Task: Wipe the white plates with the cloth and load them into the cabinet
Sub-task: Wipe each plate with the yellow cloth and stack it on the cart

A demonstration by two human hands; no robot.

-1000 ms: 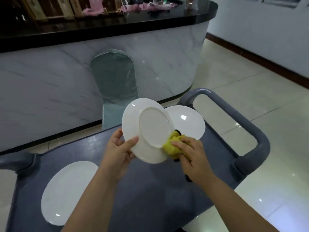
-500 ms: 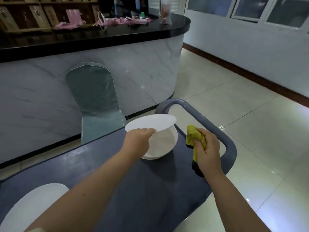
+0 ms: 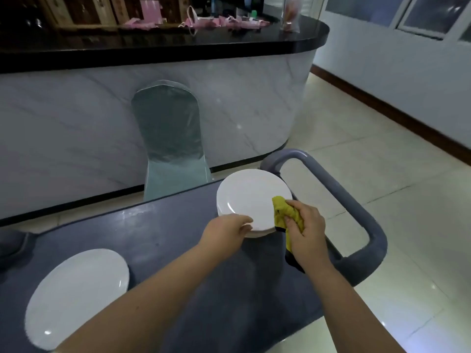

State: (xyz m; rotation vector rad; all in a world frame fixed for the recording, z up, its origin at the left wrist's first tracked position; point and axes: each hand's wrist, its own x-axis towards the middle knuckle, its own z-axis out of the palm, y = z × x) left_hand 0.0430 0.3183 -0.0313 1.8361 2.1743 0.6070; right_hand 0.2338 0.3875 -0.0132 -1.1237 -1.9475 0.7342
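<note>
Centre-right of the frame, the left hand [image 3: 226, 231] pinched the near rim of the top plate [image 3: 251, 198] of a small stack on the grey cart [image 3: 165, 240]. The right hand [image 3: 307, 233] clutched the yellow cloth [image 3: 286, 212] just beside it. Another plate [image 3: 76, 294] lay lower left. No cabinet showed. I judged this as stacking: the plate should settle flat and centred, fingers slipping out gently, cloth kept clear. Possibly two plates lay beneath. No writing was legible.
</note>
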